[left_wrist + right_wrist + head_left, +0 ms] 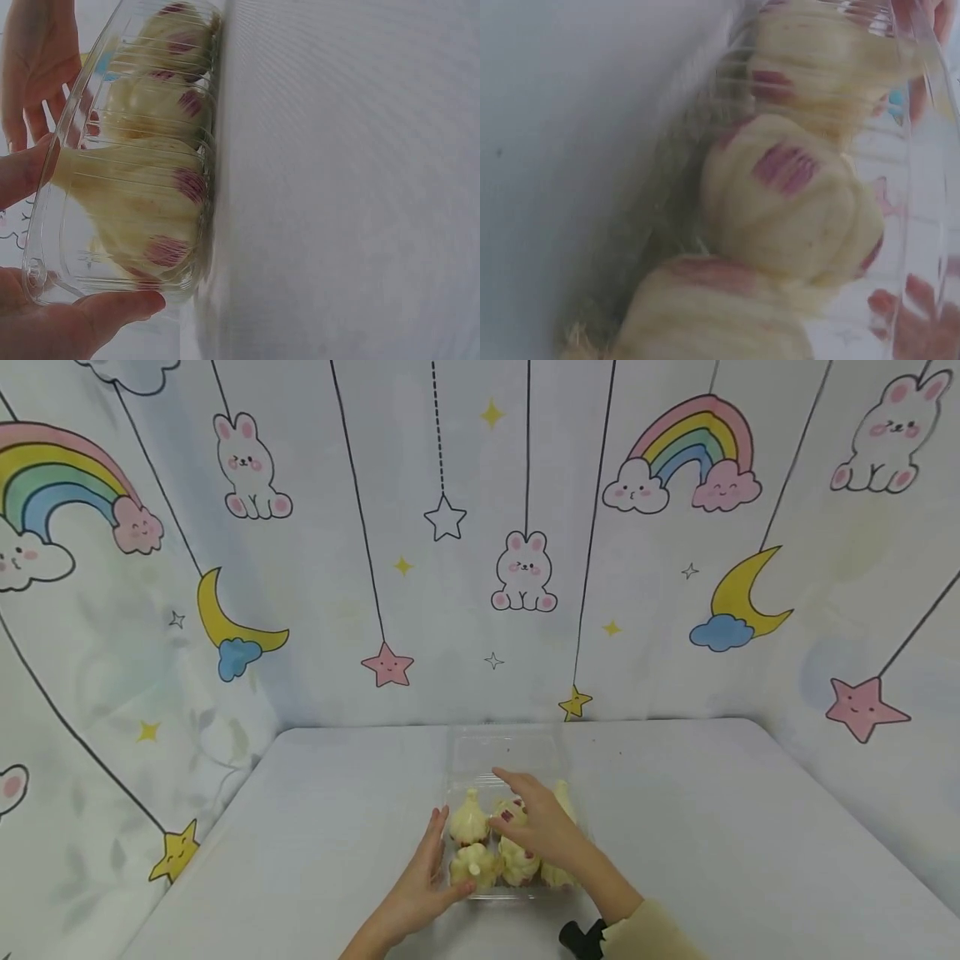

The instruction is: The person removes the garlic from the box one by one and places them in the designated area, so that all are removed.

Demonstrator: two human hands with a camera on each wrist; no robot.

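Note:
In the head view, a clear plastic box (510, 896) contains several pale yellow garlic bulbs (470, 820) with purple patches. My left hand (420, 877) touches the box's left side with straight fingers, its thumb across the front left corner. Above the bulbs, my right hand (543, 827) has its fingers spread, close to the middle back bulb (510, 812). Whether it touches that bulb is hard to tell. The left wrist view shows the front garlic bulb (142, 195) through the ribbed wall, with its stem toward the rim. Blurred garlic bulbs (795, 187) fill the right wrist view.
Behind the box its clear lid (506, 747) lies folded back on the white table (337, 810). A dark object (583, 939) is beside my right sleeve (648, 935). A printed curtain (315, 610) with rabbits, stars and rainbows surrounds the table.

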